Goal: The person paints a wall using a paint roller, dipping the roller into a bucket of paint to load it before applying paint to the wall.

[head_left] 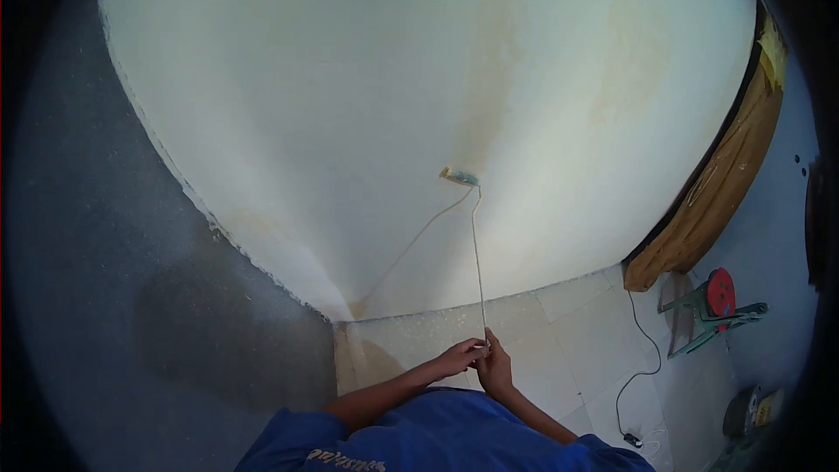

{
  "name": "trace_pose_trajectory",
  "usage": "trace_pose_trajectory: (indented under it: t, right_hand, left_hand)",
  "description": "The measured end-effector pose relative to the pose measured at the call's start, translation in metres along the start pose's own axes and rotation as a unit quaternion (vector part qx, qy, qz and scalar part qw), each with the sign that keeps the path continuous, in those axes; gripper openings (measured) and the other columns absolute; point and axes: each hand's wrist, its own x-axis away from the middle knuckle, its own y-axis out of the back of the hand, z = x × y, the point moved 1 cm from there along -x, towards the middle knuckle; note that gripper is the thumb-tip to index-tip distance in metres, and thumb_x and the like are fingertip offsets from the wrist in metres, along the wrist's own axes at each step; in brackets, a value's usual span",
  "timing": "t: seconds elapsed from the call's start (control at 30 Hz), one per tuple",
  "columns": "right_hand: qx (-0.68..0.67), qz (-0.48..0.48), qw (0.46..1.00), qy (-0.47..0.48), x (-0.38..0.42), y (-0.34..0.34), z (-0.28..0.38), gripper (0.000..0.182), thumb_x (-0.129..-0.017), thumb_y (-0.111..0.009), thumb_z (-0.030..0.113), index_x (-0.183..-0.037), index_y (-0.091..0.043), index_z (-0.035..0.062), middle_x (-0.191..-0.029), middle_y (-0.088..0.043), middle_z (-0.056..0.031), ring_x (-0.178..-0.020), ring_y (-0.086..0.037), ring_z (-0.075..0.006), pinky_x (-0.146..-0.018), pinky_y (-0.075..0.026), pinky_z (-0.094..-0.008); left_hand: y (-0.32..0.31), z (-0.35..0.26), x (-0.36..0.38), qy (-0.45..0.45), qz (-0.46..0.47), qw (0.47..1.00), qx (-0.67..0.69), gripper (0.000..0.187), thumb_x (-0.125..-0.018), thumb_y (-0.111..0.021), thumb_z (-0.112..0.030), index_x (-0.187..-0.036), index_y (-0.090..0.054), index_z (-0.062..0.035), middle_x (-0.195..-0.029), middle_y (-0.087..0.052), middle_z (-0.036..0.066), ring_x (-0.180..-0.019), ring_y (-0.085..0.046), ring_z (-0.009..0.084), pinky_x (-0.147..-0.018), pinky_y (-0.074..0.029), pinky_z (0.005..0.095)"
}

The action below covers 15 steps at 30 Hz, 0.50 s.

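Note:
A paint roller rests against a broad white wall. Its thin handle runs down from the roller head to my two hands in front of my body. My right hand is closed around the lower part of the handle, with one finger pointing up along it. Just beside it, my left hand has its fingers curled at the same part of the handle, touching my right hand. Yellowish damp streaks stretch up the wall above the roller, and the handle casts a thin shadow to the left.
A dark grey wall meets the white one at the left. Pale floor tiles lie below. On the right are a brown cloth covering, a green stool with a red disc-shaped thing, a black cable and a can.

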Motion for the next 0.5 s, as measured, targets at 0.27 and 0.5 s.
trace_pose_trajectory:
  t: [0.27,0.5]
  right_hand:
    - [0.028,0.011,0.999,0.044,-0.001,0.012,0.007,0.059,-0.086,-0.055,0.003,-0.14,-0.031,0.0025,-0.102,-0.06,-0.0173,-0.086,-0.062,-0.022,-0.072,-0.052,-0.0318]
    - [-0.157,0.056,0.967,-0.194,0.008,0.035,0.014,0.069,-0.086,-0.06,0.01,-0.143,-0.021,0.0101,-0.099,-0.054,-0.0166,-0.065,-0.061,-0.0217,-0.051,-0.053,-0.0331]
  left_hand:
    - [0.002,0.018,-0.036,0.013,-0.054,0.998,0.015,0.023,-0.092,-0.053,-0.021,-0.11,-0.055,-0.0061,-0.097,-0.06,0.003,-0.085,-0.056,0.0126,-0.076,-0.046,0.0286]
    - [-0.007,0.018,-0.036,-0.046,-0.074,0.996,-0.028,0.018,-0.096,-0.051,-0.021,-0.1,-0.054,-0.0041,-0.093,-0.058,0.005,-0.086,-0.056,0.0128,-0.078,-0.05,0.0296]
